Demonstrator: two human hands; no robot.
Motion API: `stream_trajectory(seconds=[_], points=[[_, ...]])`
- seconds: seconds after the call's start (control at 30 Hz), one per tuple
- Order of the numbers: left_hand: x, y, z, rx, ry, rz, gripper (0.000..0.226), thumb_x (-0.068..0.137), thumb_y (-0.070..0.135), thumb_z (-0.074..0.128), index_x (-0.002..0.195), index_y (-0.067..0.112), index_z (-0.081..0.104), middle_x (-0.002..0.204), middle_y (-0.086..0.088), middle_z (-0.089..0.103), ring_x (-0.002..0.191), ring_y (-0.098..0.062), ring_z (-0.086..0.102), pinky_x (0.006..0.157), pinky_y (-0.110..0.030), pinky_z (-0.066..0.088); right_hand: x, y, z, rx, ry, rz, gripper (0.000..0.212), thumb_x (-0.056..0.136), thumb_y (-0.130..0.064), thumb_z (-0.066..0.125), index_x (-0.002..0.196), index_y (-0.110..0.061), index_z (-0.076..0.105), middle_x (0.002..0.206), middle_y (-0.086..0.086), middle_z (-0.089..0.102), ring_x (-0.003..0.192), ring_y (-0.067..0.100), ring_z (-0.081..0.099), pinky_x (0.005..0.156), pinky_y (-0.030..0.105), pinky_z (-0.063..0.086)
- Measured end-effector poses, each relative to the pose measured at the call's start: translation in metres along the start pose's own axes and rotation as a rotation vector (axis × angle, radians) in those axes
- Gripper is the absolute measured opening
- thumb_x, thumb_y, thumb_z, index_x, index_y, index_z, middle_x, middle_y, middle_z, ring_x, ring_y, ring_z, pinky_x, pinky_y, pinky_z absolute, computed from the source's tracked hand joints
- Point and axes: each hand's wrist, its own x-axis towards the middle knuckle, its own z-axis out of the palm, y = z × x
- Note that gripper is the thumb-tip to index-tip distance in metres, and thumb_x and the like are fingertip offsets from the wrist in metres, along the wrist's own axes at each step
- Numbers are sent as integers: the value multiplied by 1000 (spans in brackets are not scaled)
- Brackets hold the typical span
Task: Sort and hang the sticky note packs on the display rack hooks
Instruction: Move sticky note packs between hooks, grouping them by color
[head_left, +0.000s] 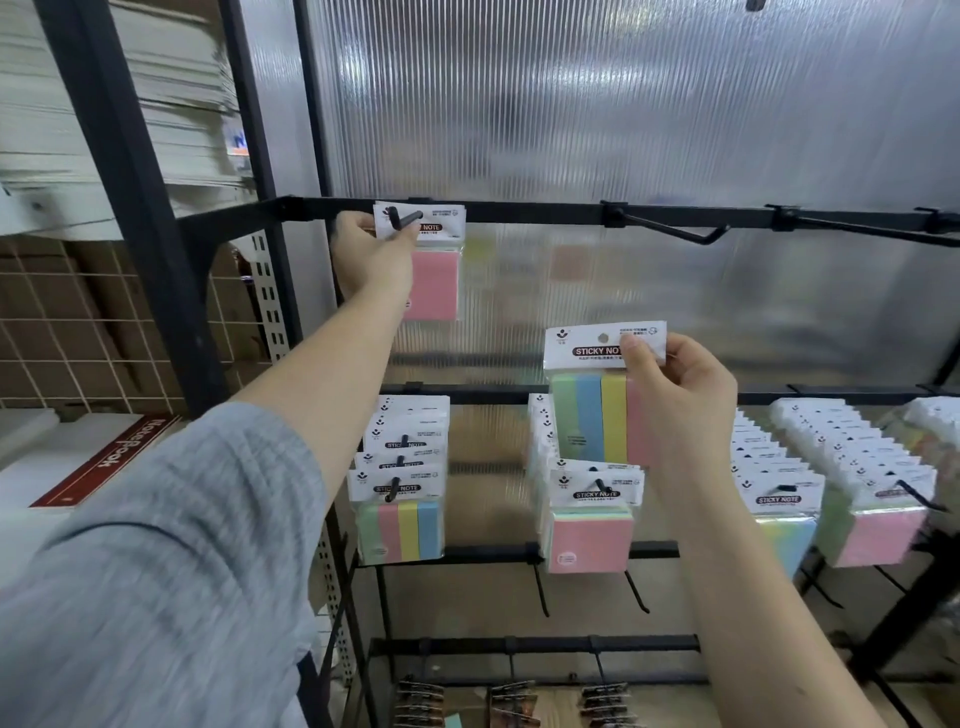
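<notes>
Left hand (371, 249) is way up at the top rail, pinching the white header card of a pink sticky note pack (434, 283) that's threaded onto the leftmost top hook (406, 221), with the hook's tip poking out through the hole. Right hand (675, 400) is lower down, thumb and fingers gripping the header of a striped multicolour pack (597, 415), held in the air in front of the middle row.

So I'd say the pink one is basically hung and just needs letting go, while the striped one is next in line. The middle rail is already loaded: a striped stack on the left hook (402, 499), pink stacks (589, 525) beside it (more further right, a bit blurry). The next top hook (670, 228) is bare, so the striped pack could go there or onto the matching striped stack; either way, its header hole has to line up with the hook tip.
</notes>
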Motion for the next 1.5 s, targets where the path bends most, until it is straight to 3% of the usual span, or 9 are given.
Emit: stream_trajectory(seconds=[0.13, 0.33, 0.4, 0.6, 0.73, 0.97, 1.17, 1.3, 1.5], points=[[2, -2, -3, 27, 21, 21, 37, 77, 33, 75, 97, 21, 46, 107, 2, 60, 85, -13, 61, 52, -21, 43, -3, -5, -1, 25, 21, -20, 13, 88, -25, 65, 76, -21, 70, 75, -1, 72, 71, 16, 63, 74, 50, 55], [-22, -24, -7, 92, 97, -18, 11, 91, 27, 55, 96, 21, 47, 100, 4, 58, 87, -15, 59, 67, -27, 48, -6, -16, -6, 62, 97, -89, 20, 89, -26, 63, 70, -23, 68, 63, -9, 62, 60, 11, 55, 59, 32, 48], [-37, -35, -10, 137, 52, -58, 6, 92, 23, 50, 97, 20, 50, 100, 4, 60, 88, -16, 61, 72, -31, 49, -5, -22, -10, 91, 133, -115, 21, 89, -27, 64, 69, -24, 67, 64, -9, 63, 62, 11, 56, 59, 31, 49], [-89, -61, -20, 478, -281, 21, 11, 94, 26, 42, 96, 25, 53, 96, 5, 57, 77, -17, 52, 57, -26, 39, 2, -43, -22, 115, 202, -234, 16, 91, -20, 62, 76, -18, 63, 66, -7, 59, 63, 9, 52, 61, 24, 45], [-109, -75, -31, 643, -444, 78, 19, 97, 26, 37, 97, 23, 55, 98, -2, 59, 80, -22, 55, 70, -36, 50, 16, -57, -31, 148, 187, -262, 20, 90, -20, 62, 71, -17, 59, 67, -3, 55, 63, 9, 49, 60, 23, 43], [-135, -75, -26, 744, -544, 114, 25, 97, 21, 41, 107, 17, 64, 109, -2, 65, 96, -19, 55, 80, -26, 38, 42, -69, -41, 61, 63, -236, 18, 86, -19, 65, 69, -13, 65, 68, 0, 61, 64, 12, 52, 61, 28, 45], [-144, -70, -24, 744, -561, 92, 27, 98, 21, 42, 117, 17, 61, 120, 0, 61, 111, -17, 53, 85, -24, 36, 47, -66, -42, 84, 74, -188, 25, 81, -18, 67, 68, 2, 59, 60, 0, 44, 61, 14, 37, 58, 26, 33], [-143, -69, -24, 718, -548, 79, 26, 97, 20, 43, 117, 18, 61, 121, 0, 61, 111, -16, 53, 86, -24, 36, 47, -72, -44, 145, 60, -137, 14, 80, -14, 67, 69, -7, 63, 61, -1, 46, 61, 15, 38, 56, 24, 35], [-140, -68, -24, 731, -551, 105, 26, 98, 20, 44, 117, 19, 61, 120, 1, 61, 112, -16, 53, 87, -24, 37, 48, -76, -43, 140, 5, -102, 20, 83, -12, 66, 64, -13, 59, 47, -13, 47, 47, 8, 40, 49, 15, 35]])
